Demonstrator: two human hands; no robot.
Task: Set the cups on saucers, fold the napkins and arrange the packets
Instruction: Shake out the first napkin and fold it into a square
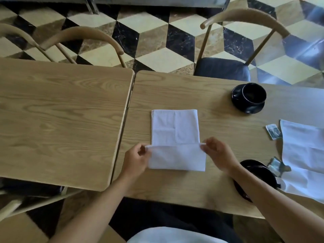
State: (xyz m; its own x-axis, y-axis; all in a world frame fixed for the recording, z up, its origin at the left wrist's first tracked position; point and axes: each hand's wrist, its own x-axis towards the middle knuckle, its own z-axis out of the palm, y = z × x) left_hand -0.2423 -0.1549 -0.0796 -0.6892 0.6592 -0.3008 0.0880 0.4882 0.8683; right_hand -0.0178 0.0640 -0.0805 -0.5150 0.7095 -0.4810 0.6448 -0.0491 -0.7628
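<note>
A white napkin lies on the right wooden table, its near part folded up over itself. My left hand pinches the left corner of the raised flap. My right hand pinches the right corner. A black cup stands on a black saucer at the far right. A second black saucer shows near my right forearm, partly hidden by it. Another white napkin lies unfolded at the right edge. One packet lies beside it, another packet close to the near saucer.
A second wooden table adjoins on the left with a narrow gap between. Wooden chairs stand behind both tables; one chair has a dark seat. The floor is a cube-patterned tile.
</note>
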